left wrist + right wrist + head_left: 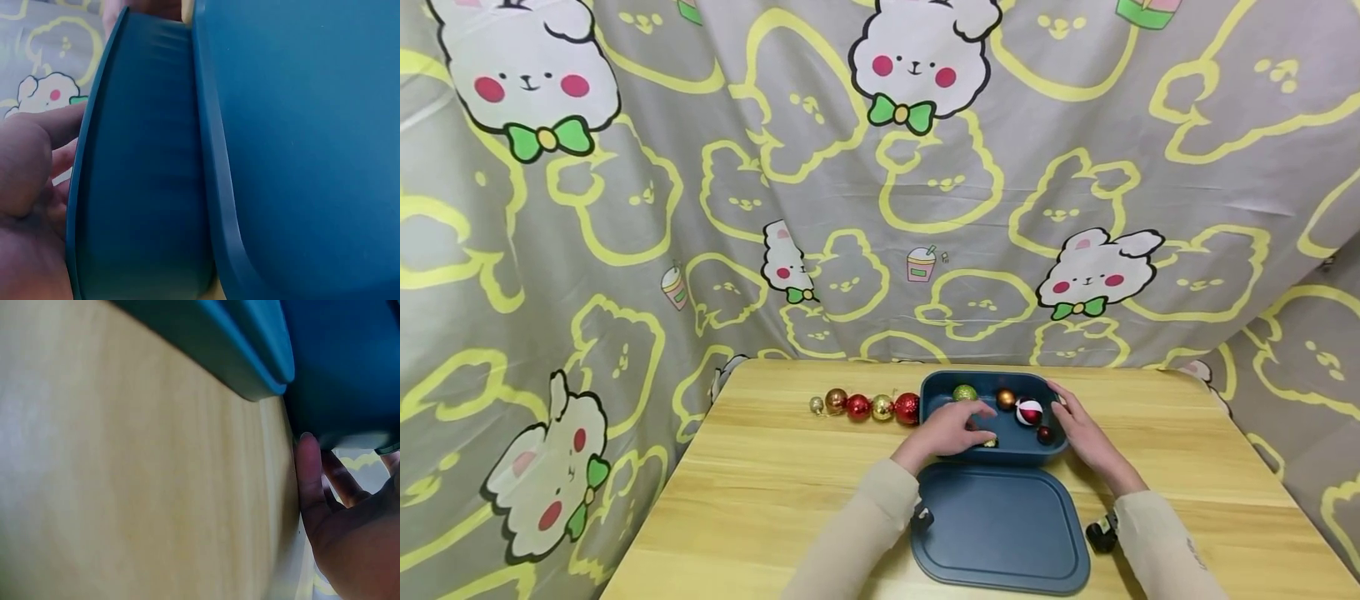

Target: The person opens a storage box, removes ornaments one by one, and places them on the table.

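My left hand [951, 429] reaches over the near-left wall of a dark blue box [1015, 458], its thumb and fingers spread apart inside. Close by the thumb lies a small gold ball [990, 442]. A green glittery ball [965, 392] sits behind the fingers. Farther right in the box are a copper ball [1005, 399], a red-and-white ball [1028, 411] and a small dark red ball [1045, 434]. At the box's right end, my right hand [1086, 433] rests against the outer wall; its thumb [307, 465] lies low along the wall in the right wrist view.
A dark blue lid [1000, 529] lies in front of the box on the wooden table [760, 508]. Left of the box stretches a row of shiny balls, from a small gold ball [817, 405] to a big red ball [907, 408]. A patterned curtain [865, 192] hangs behind.
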Action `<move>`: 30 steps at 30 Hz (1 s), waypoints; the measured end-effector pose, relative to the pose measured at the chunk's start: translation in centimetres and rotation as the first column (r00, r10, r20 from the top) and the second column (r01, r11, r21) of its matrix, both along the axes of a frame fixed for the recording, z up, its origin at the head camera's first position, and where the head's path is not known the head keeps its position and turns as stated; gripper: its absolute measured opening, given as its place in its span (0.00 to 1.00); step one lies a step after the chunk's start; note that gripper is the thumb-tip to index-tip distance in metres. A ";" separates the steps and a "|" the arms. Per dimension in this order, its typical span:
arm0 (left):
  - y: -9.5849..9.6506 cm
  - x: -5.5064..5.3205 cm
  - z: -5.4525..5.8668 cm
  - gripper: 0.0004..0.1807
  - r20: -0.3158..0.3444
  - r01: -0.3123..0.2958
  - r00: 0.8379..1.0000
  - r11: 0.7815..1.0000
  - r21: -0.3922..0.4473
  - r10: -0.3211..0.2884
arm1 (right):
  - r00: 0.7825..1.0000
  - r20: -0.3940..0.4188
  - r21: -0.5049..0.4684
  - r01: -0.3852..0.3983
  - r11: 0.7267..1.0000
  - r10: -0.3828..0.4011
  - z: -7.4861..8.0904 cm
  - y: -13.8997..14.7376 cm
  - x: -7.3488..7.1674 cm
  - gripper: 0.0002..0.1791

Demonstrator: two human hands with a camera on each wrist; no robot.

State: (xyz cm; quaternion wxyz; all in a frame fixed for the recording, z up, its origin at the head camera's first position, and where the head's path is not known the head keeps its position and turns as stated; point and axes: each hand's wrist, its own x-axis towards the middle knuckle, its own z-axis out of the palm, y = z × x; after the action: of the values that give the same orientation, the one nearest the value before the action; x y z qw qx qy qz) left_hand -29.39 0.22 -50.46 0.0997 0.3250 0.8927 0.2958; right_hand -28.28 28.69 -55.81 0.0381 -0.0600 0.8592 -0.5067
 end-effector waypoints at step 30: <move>0.7 -0.8 -1.0 0.14 -0.007 0.031 0.999 0.998 -0.064 -0.031 | 1.000 -0.018 -0.013 0.000 1.000 0.000 -0.3 0.1 -0.1 0.35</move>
State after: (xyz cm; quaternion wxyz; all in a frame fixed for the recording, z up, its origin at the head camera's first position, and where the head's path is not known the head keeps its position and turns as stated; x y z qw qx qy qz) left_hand -30.23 0.93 -51.45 0.1111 0.3366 0.8969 0.2645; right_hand -28.36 28.82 -56.11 0.0301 -0.0648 0.8563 -0.5115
